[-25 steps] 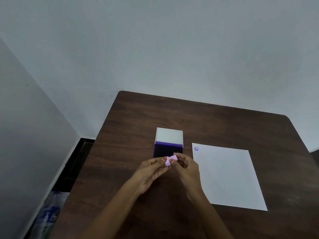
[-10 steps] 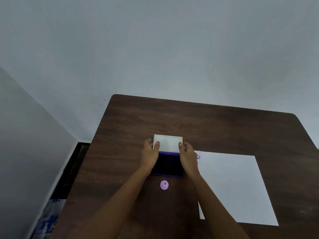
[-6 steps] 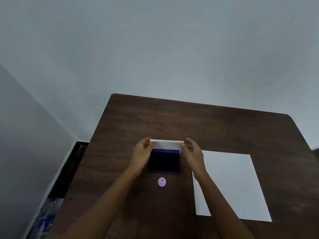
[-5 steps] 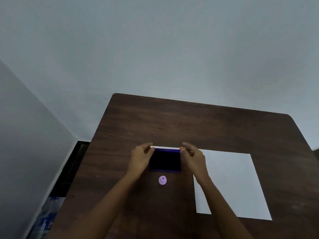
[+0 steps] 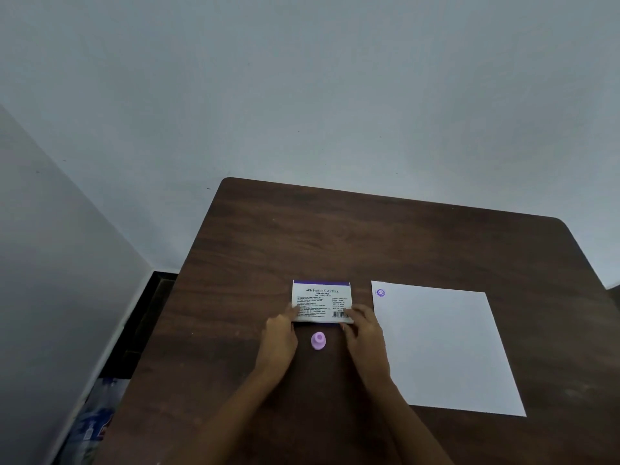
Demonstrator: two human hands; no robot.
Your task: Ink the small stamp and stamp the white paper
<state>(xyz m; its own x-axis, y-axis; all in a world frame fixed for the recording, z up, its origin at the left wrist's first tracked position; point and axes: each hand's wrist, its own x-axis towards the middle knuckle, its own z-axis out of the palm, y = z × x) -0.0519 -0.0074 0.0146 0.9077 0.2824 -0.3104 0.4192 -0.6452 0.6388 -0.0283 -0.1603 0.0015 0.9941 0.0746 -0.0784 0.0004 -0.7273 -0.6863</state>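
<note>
Both hands (image 5: 280, 333) press a lid (image 5: 322, 302) labelled "Faber-Castell Stamp Pad".

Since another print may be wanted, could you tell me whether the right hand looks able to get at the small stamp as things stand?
Probably yes. The small stamp stands alone on the table, just beside the right hand, with nothing between them. That hand rests on the closed stamp pad and holds nothing.

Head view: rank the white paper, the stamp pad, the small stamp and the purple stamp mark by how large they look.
1. White paper, largest.
2. Stamp pad, lid closed.
3. Small stamp, standing on the table nearer the camera, which may enlarge it slightly.
4. Purple stamp mark, smallest, in the paper's far left corner.
</note>
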